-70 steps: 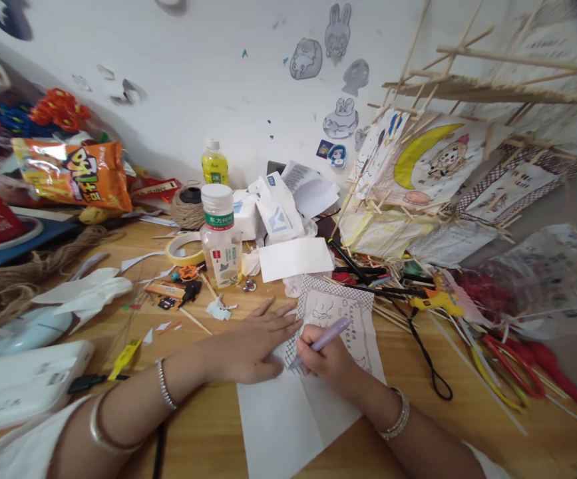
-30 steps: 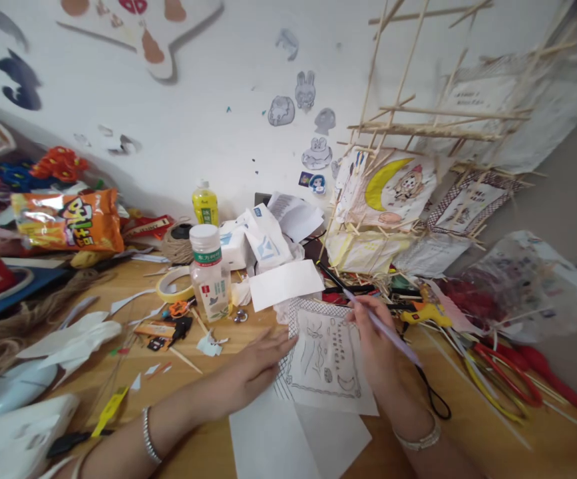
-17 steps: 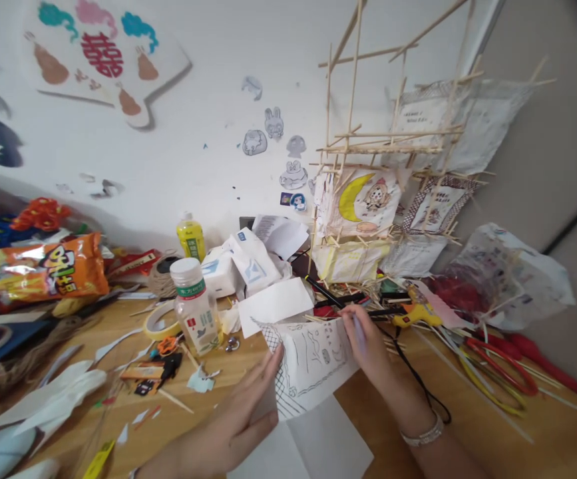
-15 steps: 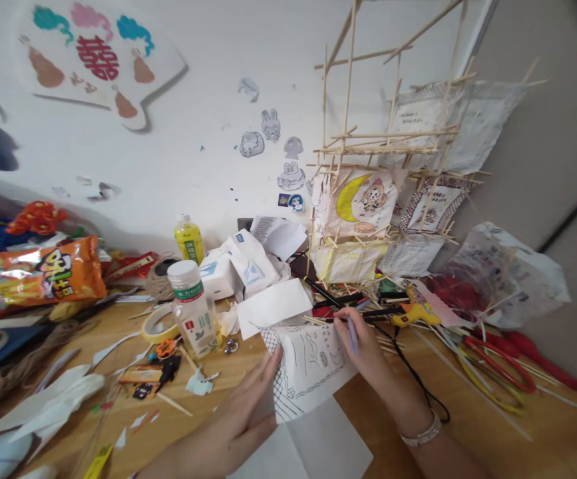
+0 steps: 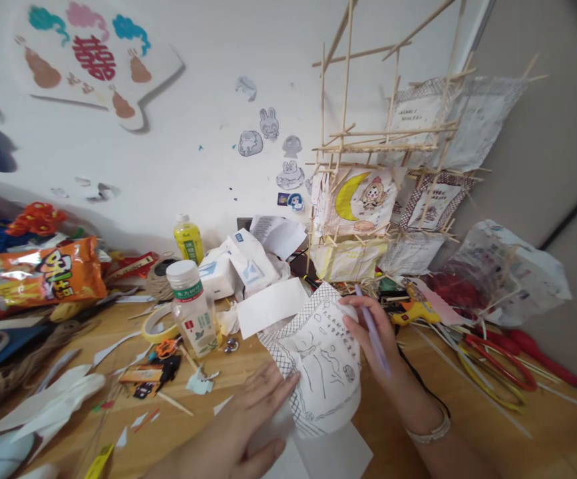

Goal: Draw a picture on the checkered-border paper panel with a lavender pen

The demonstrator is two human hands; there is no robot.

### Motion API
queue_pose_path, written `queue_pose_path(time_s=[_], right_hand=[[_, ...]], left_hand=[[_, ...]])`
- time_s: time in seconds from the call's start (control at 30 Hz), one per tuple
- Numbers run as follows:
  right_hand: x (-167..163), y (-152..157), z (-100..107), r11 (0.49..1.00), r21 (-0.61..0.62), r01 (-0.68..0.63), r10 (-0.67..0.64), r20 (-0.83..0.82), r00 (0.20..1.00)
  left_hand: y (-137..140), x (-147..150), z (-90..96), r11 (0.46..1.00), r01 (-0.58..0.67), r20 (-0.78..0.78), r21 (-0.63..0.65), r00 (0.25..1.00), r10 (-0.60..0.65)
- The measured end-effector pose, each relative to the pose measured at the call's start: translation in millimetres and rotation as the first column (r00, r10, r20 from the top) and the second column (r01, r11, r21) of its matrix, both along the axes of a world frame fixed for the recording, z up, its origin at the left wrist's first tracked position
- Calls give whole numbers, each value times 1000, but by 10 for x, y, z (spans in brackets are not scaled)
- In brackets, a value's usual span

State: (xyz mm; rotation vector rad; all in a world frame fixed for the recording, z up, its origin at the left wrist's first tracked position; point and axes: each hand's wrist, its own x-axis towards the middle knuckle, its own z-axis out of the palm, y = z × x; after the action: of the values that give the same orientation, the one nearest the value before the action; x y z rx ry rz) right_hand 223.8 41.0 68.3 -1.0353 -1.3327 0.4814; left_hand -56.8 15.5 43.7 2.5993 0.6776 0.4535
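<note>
A white sheet of paper (image 5: 318,372) carries black line drawings, handwriting and a cross-hatched border. It is lifted and curved over a folded blank sheet (image 5: 335,452) on the table. My left hand (image 5: 253,419) lies with fingers stretched out at its lower left edge, fingertips touching the hatched border. At the upper right edge, my right hand (image 5: 381,339) pinches the drawn sheet between thumb and fingers. A slim purple pen (image 5: 372,329) is also held in this hand, pointing up and away from the paper.
A clear jar (image 5: 195,319), a tape roll (image 5: 156,326) and tissue packs (image 5: 253,263) stand behind my left hand. A stick frame (image 5: 348,140) with drawn panels rises at the back right. A yellow glue gun (image 5: 410,311) and scissors (image 5: 498,372) lie right.
The drawn sheet has been raised and turned, showing more of its hatched border. My right hand went from writing with the pen to gripping the sheet's edge. My left hand slid slightly.
</note>
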Motion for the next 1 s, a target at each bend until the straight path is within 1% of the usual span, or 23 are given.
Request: queue_pose_path(time_s=[0.07, 0.1, 0.17, 0.23, 0.33, 0.4, 0.5, 0.57, 0.67, 0.73, 0.8, 0.9, 0.93, 1.0], right_hand=[[38, 43, -29, 999, 7, 47, -48, 91, 995], [51, 71, -57, 998, 3, 55, -55, 143, 988], [56, 127, -132, 999, -3, 38, -36, 231, 972], [29, 168, -214, 1000, -3, 4, -3, 286, 958], [-38, 198, -320, 999, 31, -33, 21, 339, 940], [-69, 198, -354, 995, 93, -31, -6, 369, 929], [-82, 141, -310, 984, 179, 2, -73, 392, 917], [-95, 57, -219, 984, 180, 1, -73, 391, 918], [-166, -103, -79, 993, 100, -58, 18, 364, 931], [-250, -193, -50, 986, 40, -160, 136, 357, 924], [-347, -253, -99, 960, -72, -271, 280, 308, 909], [-484, -298, -256, 895, -221, -387, 423, 141, 895], [-520, -309, -308, 878, -264, -399, 437, 101, 894], [-571, -332, -383, 859, -311, -406, 444, 58, 894]], left_hand=[[13, 41, 65, 999, 16, 74, -47, 997, -13], [25, 65, 88, 995, 16, 110, -98, 994, -6], [56, 114, 96, 980, -13, 160, -196, 986, 45], [84, 150, 62, 971, -55, 167, -232, 981, 96], [107, 172, 4, 973, -104, 146, -207, 980, 136], [113, 174, -4, 975, -140, 131, -171, 978, 163], [133, 175, 11, 972, -207, 120, -106, 968, 220], [157, 177, 11, 966, -249, 116, -70, 960, 256], [193, 173, -24, 957, -288, 104, -28, 951, 290], [209, 163, -63, 953, -301, 95, -5, 949, 300], [220, 152, -108, 948, -317, 87, 13, 945, 315], [234, 141, -179, 940, -341, 76, 30, 938, 338], [238, 140, -200, 938, -345, 73, 33, 937, 342], [240, 143, -233, 937, -348, 69, 36, 936, 345]])
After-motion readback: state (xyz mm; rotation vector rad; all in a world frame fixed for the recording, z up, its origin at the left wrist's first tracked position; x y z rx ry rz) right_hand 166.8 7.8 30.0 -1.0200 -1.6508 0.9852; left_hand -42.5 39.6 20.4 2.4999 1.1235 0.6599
